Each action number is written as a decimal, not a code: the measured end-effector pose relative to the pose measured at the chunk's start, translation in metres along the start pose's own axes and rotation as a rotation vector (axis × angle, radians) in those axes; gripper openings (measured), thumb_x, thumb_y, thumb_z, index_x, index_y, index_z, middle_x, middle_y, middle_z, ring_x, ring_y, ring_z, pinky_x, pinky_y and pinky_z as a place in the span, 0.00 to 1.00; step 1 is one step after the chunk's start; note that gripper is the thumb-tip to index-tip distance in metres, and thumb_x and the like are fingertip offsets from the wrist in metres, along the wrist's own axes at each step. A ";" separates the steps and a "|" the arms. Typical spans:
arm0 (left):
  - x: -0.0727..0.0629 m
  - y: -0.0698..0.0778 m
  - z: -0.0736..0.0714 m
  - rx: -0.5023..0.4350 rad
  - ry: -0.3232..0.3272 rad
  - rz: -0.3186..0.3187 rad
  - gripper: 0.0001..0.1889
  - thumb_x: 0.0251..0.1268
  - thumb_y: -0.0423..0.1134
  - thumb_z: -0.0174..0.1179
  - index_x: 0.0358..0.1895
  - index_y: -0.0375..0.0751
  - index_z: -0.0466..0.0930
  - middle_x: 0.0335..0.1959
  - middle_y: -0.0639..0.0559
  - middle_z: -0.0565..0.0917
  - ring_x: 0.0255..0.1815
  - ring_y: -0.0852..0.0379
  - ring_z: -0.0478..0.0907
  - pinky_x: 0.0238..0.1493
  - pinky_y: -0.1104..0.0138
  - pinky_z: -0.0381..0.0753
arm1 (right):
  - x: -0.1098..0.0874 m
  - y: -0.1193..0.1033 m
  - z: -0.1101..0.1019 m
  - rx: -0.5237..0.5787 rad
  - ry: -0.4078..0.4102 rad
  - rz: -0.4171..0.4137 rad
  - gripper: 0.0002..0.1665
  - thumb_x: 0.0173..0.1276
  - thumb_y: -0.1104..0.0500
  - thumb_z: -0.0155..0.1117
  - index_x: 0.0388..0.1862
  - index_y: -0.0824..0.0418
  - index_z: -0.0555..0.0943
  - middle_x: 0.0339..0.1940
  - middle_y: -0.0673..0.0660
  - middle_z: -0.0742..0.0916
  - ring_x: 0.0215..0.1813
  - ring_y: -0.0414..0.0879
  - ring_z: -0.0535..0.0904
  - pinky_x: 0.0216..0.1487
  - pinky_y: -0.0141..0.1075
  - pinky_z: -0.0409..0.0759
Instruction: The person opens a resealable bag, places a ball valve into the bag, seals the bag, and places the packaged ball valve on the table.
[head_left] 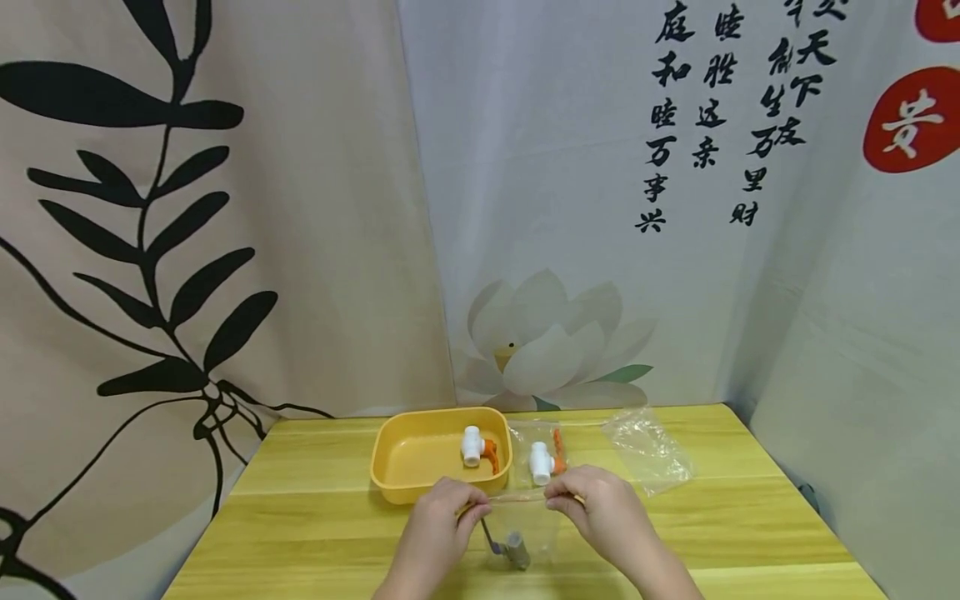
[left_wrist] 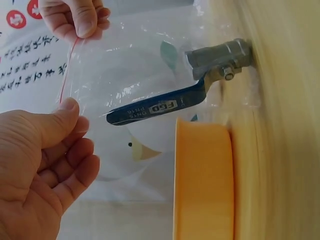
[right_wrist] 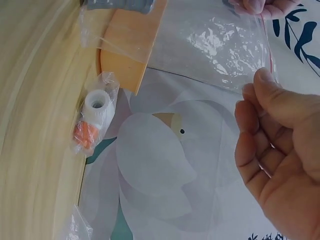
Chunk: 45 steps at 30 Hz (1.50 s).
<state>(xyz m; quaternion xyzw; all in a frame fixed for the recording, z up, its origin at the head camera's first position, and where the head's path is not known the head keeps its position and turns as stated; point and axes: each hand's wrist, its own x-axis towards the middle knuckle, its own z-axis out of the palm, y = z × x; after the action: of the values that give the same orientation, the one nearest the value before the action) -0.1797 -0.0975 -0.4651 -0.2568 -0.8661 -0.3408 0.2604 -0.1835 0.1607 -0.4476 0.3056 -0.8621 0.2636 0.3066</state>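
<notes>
My left hand (head_left: 438, 533) and right hand (head_left: 603, 517) each pinch one top corner of a clear zip bag (left_wrist: 135, 65) with a red seal line, stretched between them. Inside the bag is a grey metal ball valve (left_wrist: 220, 57) with a long dark blue lever (left_wrist: 157, 105); the valve end is at the bag's bottom, by the table top. Just beyond the hands, a white plastic valve with an orange handle (head_left: 541, 463) lies in a clear bag. Whether the zip is parted cannot be told.
A yellow tray (head_left: 408, 492) stands behind the left hand, with another white valve with an orange handle (head_left: 472, 447) in it. A crumpled clear bag (head_left: 649, 450) lies to the right on the wooden table (head_left: 750, 517). A printed curtain (head_left: 337, 208) hangs behind.
</notes>
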 end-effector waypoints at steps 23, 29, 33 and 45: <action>-0.009 -0.002 0.002 -0.147 -0.012 -0.361 0.02 0.66 0.44 0.74 0.35 0.55 0.91 0.34 0.66 0.87 0.38 0.70 0.78 0.41 0.71 0.83 | -0.007 -0.005 0.001 0.072 -0.013 0.132 0.15 0.59 0.64 0.82 0.42 0.51 0.89 0.35 0.41 0.91 0.37 0.31 0.85 0.37 0.31 0.87; -0.008 -0.004 0.001 -0.095 0.009 -0.316 0.02 0.66 0.42 0.74 0.34 0.54 0.91 0.34 0.67 0.89 0.39 0.68 0.79 0.42 0.68 0.83 | -0.008 -0.004 0.000 0.055 -0.051 0.174 0.09 0.61 0.61 0.81 0.36 0.48 0.89 0.35 0.40 0.90 0.36 0.29 0.82 0.35 0.28 0.84; -0.009 -0.005 0.002 -0.070 0.042 -0.261 0.03 0.66 0.41 0.74 0.34 0.55 0.91 0.33 0.69 0.88 0.39 0.68 0.80 0.43 0.67 0.83 | -0.007 -0.005 -0.001 0.037 -0.077 0.199 0.10 0.61 0.61 0.81 0.33 0.47 0.88 0.33 0.39 0.88 0.34 0.26 0.77 0.34 0.28 0.81; -0.008 -0.005 0.003 -0.078 0.114 -0.181 0.05 0.61 0.38 0.78 0.32 0.55 0.91 0.30 0.70 0.88 0.38 0.67 0.80 0.33 0.73 0.79 | -0.003 -0.003 -0.002 -0.066 -0.038 0.167 0.12 0.58 0.58 0.83 0.28 0.44 0.86 0.30 0.37 0.88 0.31 0.25 0.75 0.31 0.27 0.77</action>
<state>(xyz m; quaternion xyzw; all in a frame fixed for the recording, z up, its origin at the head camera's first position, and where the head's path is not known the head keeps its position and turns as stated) -0.1775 -0.1006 -0.4740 -0.1677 -0.8556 -0.4105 0.2669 -0.1783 0.1612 -0.4476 0.2275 -0.8983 0.2540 0.2773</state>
